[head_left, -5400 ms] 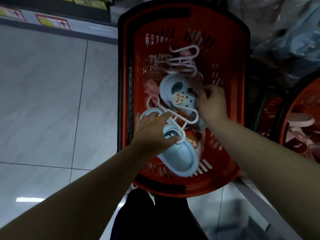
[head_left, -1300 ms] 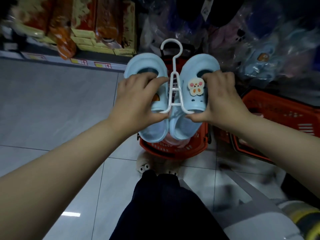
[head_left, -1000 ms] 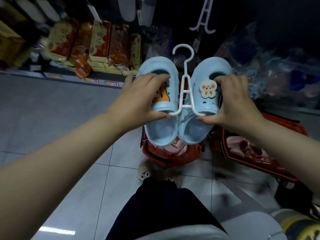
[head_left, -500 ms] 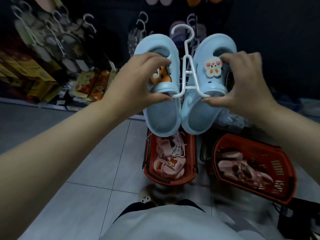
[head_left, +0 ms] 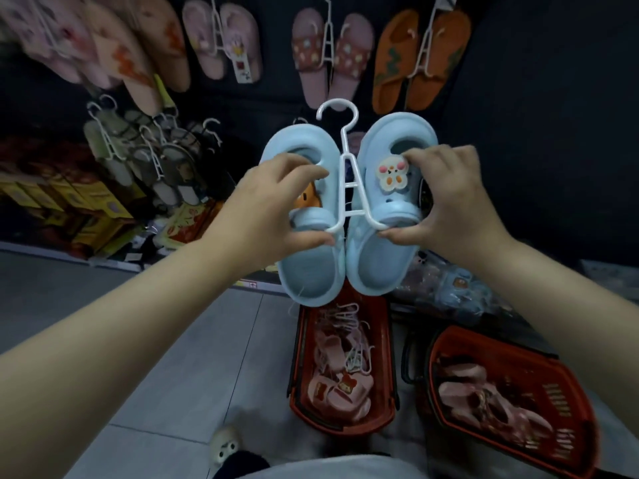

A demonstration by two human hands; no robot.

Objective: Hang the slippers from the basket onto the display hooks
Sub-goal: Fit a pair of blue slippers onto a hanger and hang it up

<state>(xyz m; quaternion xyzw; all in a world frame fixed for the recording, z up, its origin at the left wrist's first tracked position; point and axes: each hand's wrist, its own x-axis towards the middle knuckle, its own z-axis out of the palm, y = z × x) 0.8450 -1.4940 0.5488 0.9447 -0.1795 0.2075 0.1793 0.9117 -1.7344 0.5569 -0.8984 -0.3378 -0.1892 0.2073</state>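
I hold a pair of light blue slippers [head_left: 377,264] on a white plastic hanger [head_left: 347,174] in front of the dark display wall. My left hand [head_left: 269,212] grips the left slipper's strap over an orange charm. My right hand [head_left: 446,198] pinches the right slipper beside its white bunny charm. The hanger's hook points up, just below the hung pairs. Below on the floor stands the red basket [head_left: 389,357] with pink slippers and loose white hangers.
Pink slipper pairs [head_left: 224,39], a dotted pink pair [head_left: 332,53] and an orange pair [head_left: 422,57] hang on the wall above. Grey-green slippers [head_left: 145,157] hang at left over stacked boxes. A second red basket [head_left: 560,382] of pink slippers lies at the right.
I have lifted the blue pair out of the basket and raised it. My view has tilted up, bringing the hung slippers on the wall into sight.
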